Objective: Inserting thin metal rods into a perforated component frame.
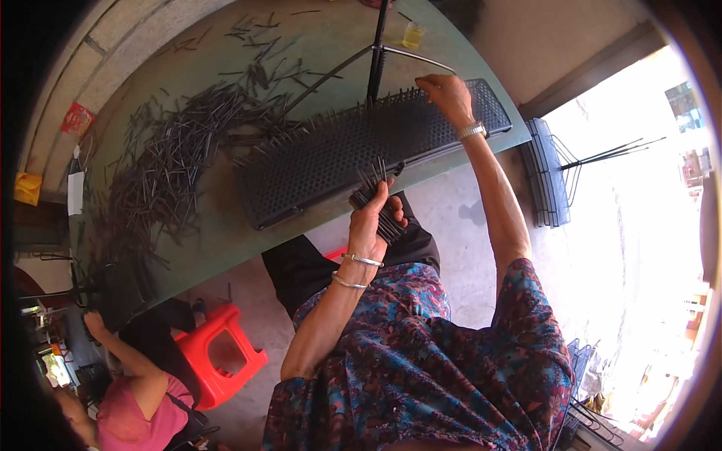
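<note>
My left hand is closed round a bundle of thin dark sticks, whose ends poke out above and below my fingers. Across the table in front of me lies a long black perforated rack. A row of short dark sticks stands up along its far edge. My right hand reaches over the rack's far right end, fingers pinched together near that edge; whatever they hold is too small to make out. A dark metal stand with spread legs rises behind the rack.
On the green table a big loose heap of dark sticks spreads to the left. A small glass of yellow liquid stands at the back. Another person works lower left beside a red stool. Black racks stand at right.
</note>
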Available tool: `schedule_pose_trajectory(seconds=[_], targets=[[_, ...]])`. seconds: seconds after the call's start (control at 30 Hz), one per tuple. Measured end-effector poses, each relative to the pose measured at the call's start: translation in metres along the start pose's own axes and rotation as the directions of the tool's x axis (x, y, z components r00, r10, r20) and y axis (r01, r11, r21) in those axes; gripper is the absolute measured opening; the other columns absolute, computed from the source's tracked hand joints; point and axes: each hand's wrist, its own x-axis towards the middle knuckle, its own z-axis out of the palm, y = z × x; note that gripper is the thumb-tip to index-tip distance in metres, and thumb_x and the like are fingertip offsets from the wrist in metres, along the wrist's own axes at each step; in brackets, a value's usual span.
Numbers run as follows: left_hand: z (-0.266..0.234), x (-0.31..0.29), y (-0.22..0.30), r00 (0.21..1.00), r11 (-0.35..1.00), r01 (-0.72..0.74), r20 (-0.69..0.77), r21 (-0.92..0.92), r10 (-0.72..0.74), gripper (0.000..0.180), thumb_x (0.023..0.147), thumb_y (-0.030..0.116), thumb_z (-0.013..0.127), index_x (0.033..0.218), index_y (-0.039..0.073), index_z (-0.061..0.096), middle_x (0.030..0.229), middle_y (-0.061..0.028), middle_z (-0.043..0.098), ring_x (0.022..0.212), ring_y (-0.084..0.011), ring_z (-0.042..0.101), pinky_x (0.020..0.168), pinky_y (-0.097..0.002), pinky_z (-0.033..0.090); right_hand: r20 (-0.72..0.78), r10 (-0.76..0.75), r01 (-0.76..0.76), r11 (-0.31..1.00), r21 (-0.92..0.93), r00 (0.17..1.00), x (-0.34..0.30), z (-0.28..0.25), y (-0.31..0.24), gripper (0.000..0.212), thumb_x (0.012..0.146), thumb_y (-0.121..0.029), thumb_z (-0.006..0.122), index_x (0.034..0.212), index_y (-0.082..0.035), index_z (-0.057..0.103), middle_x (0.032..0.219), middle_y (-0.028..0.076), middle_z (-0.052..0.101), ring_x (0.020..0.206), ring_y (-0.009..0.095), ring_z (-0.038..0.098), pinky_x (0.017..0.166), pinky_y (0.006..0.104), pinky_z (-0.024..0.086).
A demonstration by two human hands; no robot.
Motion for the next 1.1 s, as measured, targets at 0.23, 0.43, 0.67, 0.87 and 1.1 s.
schedule_pose_trajectory(seconds=[0.23, 0.43, 0.67, 0.87, 1.1], targets=[[0.01, 0.004, 0.006, 0.999, 0.998, -0.028, -0.015, 0.055, 0.029, 0.032, 0.091, 0.03, 0.062, 0.113, 0.007, 0.057, 0.069, -0.0028, 0.057, 0.057, -0.0126, 0.054, 0.054, -0.0297, 0.048, 0.355, -0.062, -0.063, 0.942, 0.33, 0.933, -0.065, -0.014, -0.036, 0.037, 0.091, -0.035, 0.06, 0.102, -0.001, 0.066, 0.075, 0.005, 0.063, 0.066, 0.009, 0.058, 0.06, 0.0255, 0.049], [0.016, 0.01, 0.008, 0.999, 0.986, -0.034, -0.011, 0.164, 0.036, 0.027, 0.091, 0.028, 0.062, 0.106, 0.006, 0.06, 0.072, -0.0061, 0.062, 0.059, -0.0148, 0.059, 0.054, -0.0317, 0.051, 0.553, -0.199, -0.194, 0.797, 0.571, 0.809, -0.102, -0.019, -0.055, 0.017, 0.09, -0.012, 0.061, 0.097, 0.003, 0.061, 0.073, 0.004, 0.062, 0.066, 0.009, 0.059, 0.06, 0.0239, 0.049], [0.013, 0.021, 0.006, 0.995, 0.997, 0.027, -0.095, 0.071, -0.02, 0.023, 0.091, 0.027, 0.062, 0.103, 0.007, 0.059, 0.092, -0.0146, 0.068, 0.081, -0.0257, 0.067, 0.066, -0.0401, 0.056, 0.102, 0.021, -0.071, 0.851, 0.52, 0.995, -0.086, -0.042, -0.042, 0.013, 0.09, -0.012, 0.058, 0.089, 0.001, 0.059, 0.074, 0.008, 0.066, 0.063, 0.014, 0.065, 0.06, 0.0256, 0.05], [0.017, 0.025, -0.002, 0.989, 0.994, 0.113, -0.095, 0.01, -0.112, 0.022, 0.091, 0.027, 0.062, 0.103, 0.009, 0.061, 0.082, -0.009, 0.064, 0.077, -0.0229, 0.065, 0.07, -0.0427, 0.056, -0.432, -0.102, 0.199, 0.963, 0.184, 0.896, -0.039, -0.032, -0.013, 0.008, 0.089, -0.01, 0.057, 0.087, -0.003, 0.053, 0.067, 0.011, 0.063, 0.057, 0.021, 0.063, 0.054, 0.0324, 0.048], [0.01, 0.023, -0.005, 0.984, 0.994, 0.096, -0.156, 0.052, -0.087, 0.022, 0.092, 0.028, 0.06, 0.104, 0.009, 0.061, 0.077, -0.0056, 0.061, 0.071, -0.0179, 0.062, 0.068, -0.0406, 0.055, -0.409, -0.117, 0.203, 0.964, 0.173, 0.905, -0.024, -0.013, -0.003, 0.01, 0.089, -0.012, 0.058, 0.088, -0.003, 0.053, 0.066, 0.012, 0.063, 0.057, 0.024, 0.064, 0.054, 0.0342, 0.049]])
